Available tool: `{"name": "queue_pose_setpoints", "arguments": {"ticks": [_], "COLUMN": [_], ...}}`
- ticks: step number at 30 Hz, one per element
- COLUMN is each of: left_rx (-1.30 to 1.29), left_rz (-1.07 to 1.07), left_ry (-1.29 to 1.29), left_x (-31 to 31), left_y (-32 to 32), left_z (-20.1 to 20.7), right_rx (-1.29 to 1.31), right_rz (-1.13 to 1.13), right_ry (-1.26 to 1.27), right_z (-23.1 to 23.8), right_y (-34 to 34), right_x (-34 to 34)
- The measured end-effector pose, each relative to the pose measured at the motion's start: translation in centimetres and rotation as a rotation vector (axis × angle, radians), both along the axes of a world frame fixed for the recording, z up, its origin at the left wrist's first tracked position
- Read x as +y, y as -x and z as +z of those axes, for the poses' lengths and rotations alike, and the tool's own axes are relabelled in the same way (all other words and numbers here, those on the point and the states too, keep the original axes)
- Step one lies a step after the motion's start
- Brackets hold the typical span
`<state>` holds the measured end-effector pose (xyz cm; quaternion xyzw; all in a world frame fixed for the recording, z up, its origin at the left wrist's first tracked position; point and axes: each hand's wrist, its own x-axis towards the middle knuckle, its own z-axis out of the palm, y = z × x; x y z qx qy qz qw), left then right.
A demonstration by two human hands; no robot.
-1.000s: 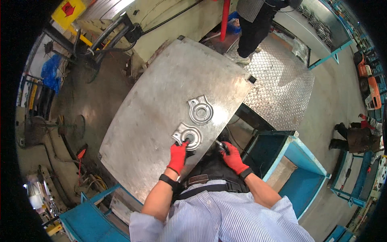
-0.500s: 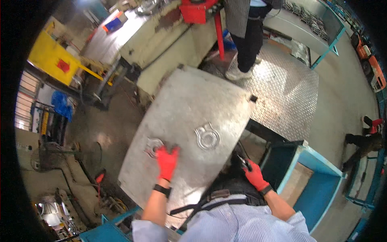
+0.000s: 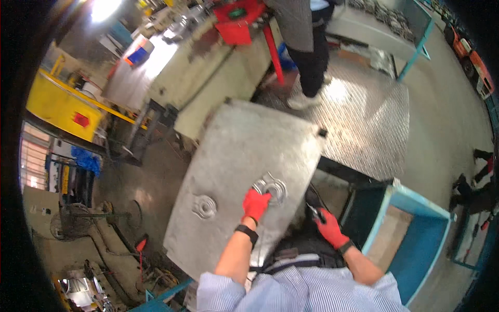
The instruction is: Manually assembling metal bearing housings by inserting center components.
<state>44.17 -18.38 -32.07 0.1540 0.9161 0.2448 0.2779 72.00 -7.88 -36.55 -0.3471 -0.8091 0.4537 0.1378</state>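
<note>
My left hand (image 3: 255, 204), in a red glove, reaches over the metal table (image 3: 239, 140). Its fingers are closed at the lower left edge of a ring-shaped metal part (image 3: 277, 191), which lies flat and is partly hidden by the glove. To the left, a second ring-shaped part with a small lug (image 3: 204, 207) rests alone on the same surface. Beside the table's right edge, my right hand (image 3: 328, 230), also red-gloved, is wrapped round a small dark hand tool with a shiny metal end (image 3: 313, 212); its exact kind is unclear.
A blue open bin (image 3: 416, 234) stands at my right. Beyond the table, a person (image 3: 309, 62) stands on a chequered metal plate (image 3: 364, 114). A bench with a red stand (image 3: 234, 31) is at the far left. Metal parts fill a bin (image 3: 387, 23) at the far right.
My left hand has left the left ring-shaped part and moved right to the other one, its fingers closing there. My right hand still holds the tool. The view has shifted slightly.
</note>
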Motion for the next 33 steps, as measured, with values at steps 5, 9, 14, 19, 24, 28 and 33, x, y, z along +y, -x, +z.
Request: {"name": "queue_pose_setpoints", "arguments": {"ticks": [5, 9, 14, 19, 24, 28, 33], "left_rx": [-0.098, -0.551, -0.724, -0.650, -0.522, -0.569, -0.537], "left_rz": [0.133, 0.280, 0.407, 0.394, 0.275, 0.306, 0.337], "left_ry": [-0.123, -0.574, -0.658, -0.588, -0.417, -0.555, -0.555], "left_x": [-3.9, -3.3, -5.4, -5.1, -4.9, -5.4, -4.2], "left_y": [-2.8, -6.7, -7.2, -7.4, -7.0, -7.2, -7.7], "left_z": [-2.7, 1.9, 0.4, 0.1, 0.1, -1.0, 1.2], "right_rx": [0.002, -0.049, -0.156, -0.111, -0.178, -0.176, -0.223], "right_rz": [0.108, 0.200, 0.315, 0.330, 0.334, 0.317, 0.348], "right_ry": [0.178, 0.155, 0.131, 0.079, 0.141, 0.090, 0.173], "right_z": [1.7, 1.0, 1.1, -0.1, -0.6, -0.8, -0.9], "right_y": [0.8, -0.4, 0.3, 0.6, 1.3, 1.4, 1.4], "right_x": [-0.1, -0.4, -1.1, -1.5, -1.3, -1.7, -1.2]}}
